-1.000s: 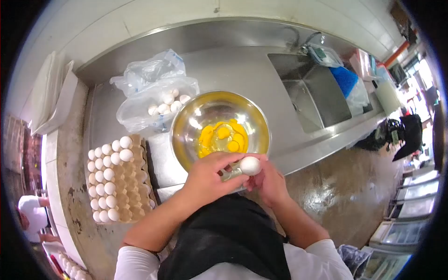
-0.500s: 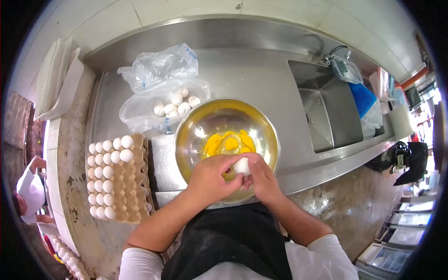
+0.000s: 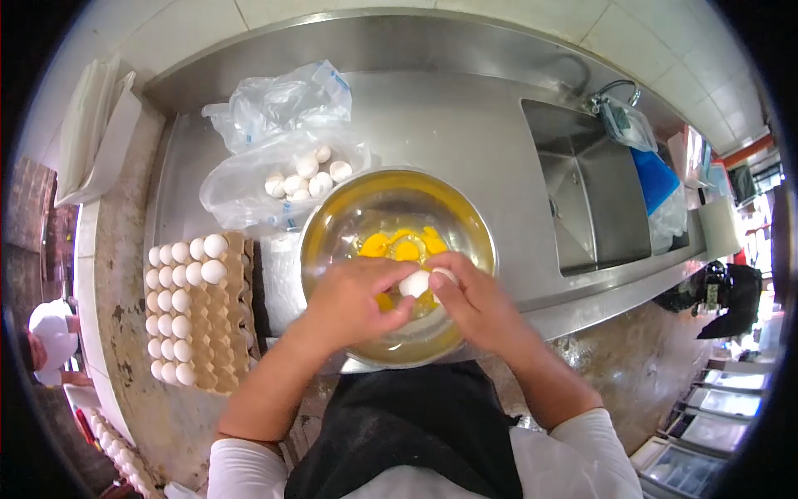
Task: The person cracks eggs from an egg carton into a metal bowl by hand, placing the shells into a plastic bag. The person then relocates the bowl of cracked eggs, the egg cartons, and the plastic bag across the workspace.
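Note:
Both hands are over a large steel bowl (image 3: 314,241) that holds several yellow yolks (image 3: 407,250) in clear egg white. Between the fingers of my left hand (image 3: 353,298) is one white eggshell piece (image 3: 414,284). My right hand (image 3: 482,308) pinches another white shell piece (image 3: 445,274) right beside it, the thumb bent inward. The two pieces look separated, though fingers partly cover where they meet. Left of the bowl, a cardboard egg tray (image 3: 218,333) carries rows of whole white eggs (image 3: 181,301), with bare cups on its right side.
Behind the bowl, a clear plastic bag (image 3: 237,187) contains several eggshells (image 3: 296,185). A steel sink (image 3: 594,191) with a faucet (image 3: 619,90) is at the right. Another person (image 3: 54,341) is at the far left, near more eggs (image 3: 120,457).
The egg, whole-looking between my hands before, now shows as two white pieces, one in each hand. My hands have drawn slightly apart. The whole view has shifted a little.

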`<state>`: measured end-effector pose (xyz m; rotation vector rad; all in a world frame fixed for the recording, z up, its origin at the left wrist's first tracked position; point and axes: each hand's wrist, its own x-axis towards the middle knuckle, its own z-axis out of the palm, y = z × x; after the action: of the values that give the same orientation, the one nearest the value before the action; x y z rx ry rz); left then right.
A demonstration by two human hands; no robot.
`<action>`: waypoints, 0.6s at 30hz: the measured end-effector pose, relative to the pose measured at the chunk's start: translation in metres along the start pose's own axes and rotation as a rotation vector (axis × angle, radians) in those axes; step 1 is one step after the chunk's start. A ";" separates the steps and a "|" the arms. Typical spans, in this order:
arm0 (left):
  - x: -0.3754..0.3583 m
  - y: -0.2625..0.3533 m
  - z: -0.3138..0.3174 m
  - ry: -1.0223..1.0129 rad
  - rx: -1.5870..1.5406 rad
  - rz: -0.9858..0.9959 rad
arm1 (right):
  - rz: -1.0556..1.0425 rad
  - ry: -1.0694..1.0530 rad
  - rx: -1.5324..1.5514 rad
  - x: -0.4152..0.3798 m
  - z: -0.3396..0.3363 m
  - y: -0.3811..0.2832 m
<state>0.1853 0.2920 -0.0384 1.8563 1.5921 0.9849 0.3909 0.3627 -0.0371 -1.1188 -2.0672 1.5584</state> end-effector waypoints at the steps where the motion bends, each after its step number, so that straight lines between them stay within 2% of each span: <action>1: 0.002 0.001 -0.006 0.005 0.075 0.032 | -0.107 0.059 -0.356 0.001 -0.007 -0.007; 3: 0.001 0.003 -0.014 0.010 0.150 0.064 | -0.089 0.095 -0.312 0.002 -0.017 -0.021; 5: -0.001 0.005 -0.021 0.108 -0.002 -0.117 | -0.074 0.133 -0.269 0.003 -0.019 -0.018; 6: -0.005 0.007 -0.025 0.078 -0.101 -0.237 | -0.074 0.162 -0.066 0.005 -0.016 -0.007; 7: -0.011 0.002 -0.021 0.080 -0.101 -0.238 | -0.074 0.189 0.138 0.006 -0.014 0.003; 8: -0.017 -0.007 -0.014 0.169 -0.435 -0.301 | -0.075 0.187 0.137 0.006 -0.017 0.012; 9: -0.020 -0.012 -0.012 0.259 -0.770 -0.358 | 0.151 0.042 0.540 0.005 -0.022 0.020; 10: -0.025 -0.015 -0.020 0.221 -0.785 -0.385 | 0.381 -0.111 0.937 0.006 -0.023 0.025; 11: -0.028 -0.017 -0.026 0.229 -0.784 -0.382 | 0.377 -0.118 0.933 0.006 -0.021 0.027; 13: -0.034 -0.021 -0.039 0.260 -0.805 -0.576 | 0.518 -0.212 1.179 0.007 -0.016 0.028; 18: -0.040 -0.022 -0.065 0.413 -0.739 -0.540 | 0.409 -0.174 1.107 0.017 -0.023 0.013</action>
<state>0.1188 0.2521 -0.0238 0.7116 1.5171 1.4774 0.4000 0.3923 -0.0439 -0.9510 -0.7157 2.5294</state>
